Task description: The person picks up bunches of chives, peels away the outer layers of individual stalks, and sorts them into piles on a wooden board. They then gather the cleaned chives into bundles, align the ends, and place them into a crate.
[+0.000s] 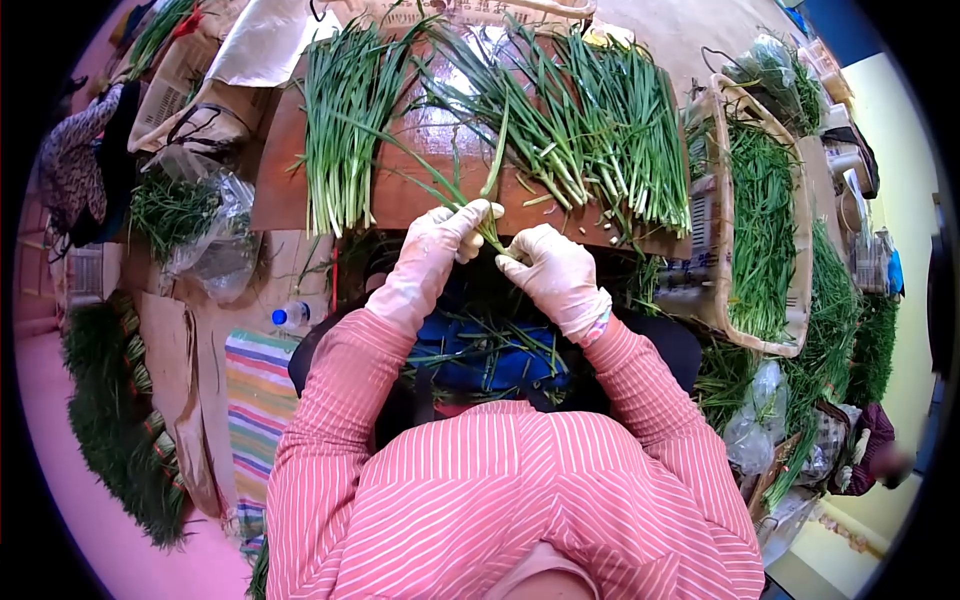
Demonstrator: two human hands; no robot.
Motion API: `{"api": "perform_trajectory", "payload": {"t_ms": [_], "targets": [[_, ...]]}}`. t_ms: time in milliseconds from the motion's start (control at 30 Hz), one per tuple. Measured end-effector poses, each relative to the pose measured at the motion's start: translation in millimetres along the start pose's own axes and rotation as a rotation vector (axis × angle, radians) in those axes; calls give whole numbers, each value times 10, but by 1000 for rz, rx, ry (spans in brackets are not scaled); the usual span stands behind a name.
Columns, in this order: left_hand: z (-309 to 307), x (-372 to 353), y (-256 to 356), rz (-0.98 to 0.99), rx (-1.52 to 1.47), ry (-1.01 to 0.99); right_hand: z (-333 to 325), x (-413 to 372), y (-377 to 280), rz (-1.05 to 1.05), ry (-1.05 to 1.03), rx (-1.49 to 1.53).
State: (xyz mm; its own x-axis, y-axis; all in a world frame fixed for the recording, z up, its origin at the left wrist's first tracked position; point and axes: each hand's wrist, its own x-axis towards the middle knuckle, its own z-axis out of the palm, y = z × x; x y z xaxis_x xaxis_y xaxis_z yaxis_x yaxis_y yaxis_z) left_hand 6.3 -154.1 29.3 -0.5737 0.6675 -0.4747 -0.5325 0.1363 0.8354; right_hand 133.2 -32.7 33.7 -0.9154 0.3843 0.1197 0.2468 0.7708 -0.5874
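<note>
Both hands wear pale gloves and meet over the near edge of the brown table. My left hand is closed around a few garlic chives, whose green leaves fan out toward the table. My right hand pinches at the lower stem ends of the same chives, thumb and finger together. A tidy bunch of chives lies on the table's left. Larger piles of chives spread over its right side, pale stems toward me. Loose trimmings rest on the blue cloth across my lap.
A crate full of chives stands to the right. At the left are a plastic bag beside more greens, a blue-capped bottle, a striped sheet and stacked tied bundles. A person in patterned clothing is at far left.
</note>
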Motion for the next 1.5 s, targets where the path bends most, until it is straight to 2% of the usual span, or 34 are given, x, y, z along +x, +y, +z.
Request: {"api": "perform_trajectory", "payload": {"t_ms": [100,133,200,267,333,400,433,467,533,567,600,667,733,767,800,833,867,933,967,1033,1067,1133,1233,1333,1400,1467,1500], "targets": [[-70,26,-60,9,30,-61,-20,80,46,269,-217,308],[-69,23,-60,13,75,-104,11,83,56,206,-157,403],[-45,-11,-1,20,135,-133,22,78,80,475,-281,958],[-72,-31,92,20,162,-29,172,20,294,556,-262,994],[-228,3,141,119,58,1,307,-112,488,539,-364,731],[-337,19,232,116,41,36,119,-261,289,406,-685,-217],[-392,55,228,117,17,16,199,-392,377,332,-831,-417],[-409,66,234,117,16,16,212,-488,461,407,-908,-454],[-420,71,218,65,11,8,-22,-379,325,347,-604,-378],[-403,59,199,65,7,7,18,-350,444,177,-341,-197],[-362,45,176,59,31,-10,32,-288,354,-12,32,-18],[-258,43,138,58,82,-51,71,-117,37,112,-26,440],[-167,48,10,140,66,-55,39,-30,-177,399,-422,742],[-72,-10,-38,84,-12,-79,67,25,-257,280,-388,557],[1,-43,-70,25,-91,-101,166,46,-277,173,-262,553],[-126,29,-189,-65,-136,-232,161,39,-249,252,-348,558],[-135,50,-255,-49,-162,-165,146,42,-237,330,-434,563],[-138,48,-147,-39,-182,67,26,78,-60,253,-421,442],[-336,183,-238,6,-344,-34,87,111,173,221,-278,433],[-350,149,-64,-12,-416,32,20,217,444,129,94,62],[-350,120,10,-44,-449,42,-62,306,526,139,55,-167],[-265,64,84,-61,-471,63,-97,431,645,249,-57,-377],[-233,-44,69,-75,-443,3,-54,525,702,307,-158,-453],[-214,-154,61,-64,-454,-5,-161,607,721,351,-251,-385],[-230,-155,44,-64,-467,-15,-196,659,788,395,-216,-346],[-241,-160,53,-59,-483,-23,-219,598,865,296,-116,-376],[-234,-164,73,-50,-474,-12,-232,613,850,349,-174,-355]]}}
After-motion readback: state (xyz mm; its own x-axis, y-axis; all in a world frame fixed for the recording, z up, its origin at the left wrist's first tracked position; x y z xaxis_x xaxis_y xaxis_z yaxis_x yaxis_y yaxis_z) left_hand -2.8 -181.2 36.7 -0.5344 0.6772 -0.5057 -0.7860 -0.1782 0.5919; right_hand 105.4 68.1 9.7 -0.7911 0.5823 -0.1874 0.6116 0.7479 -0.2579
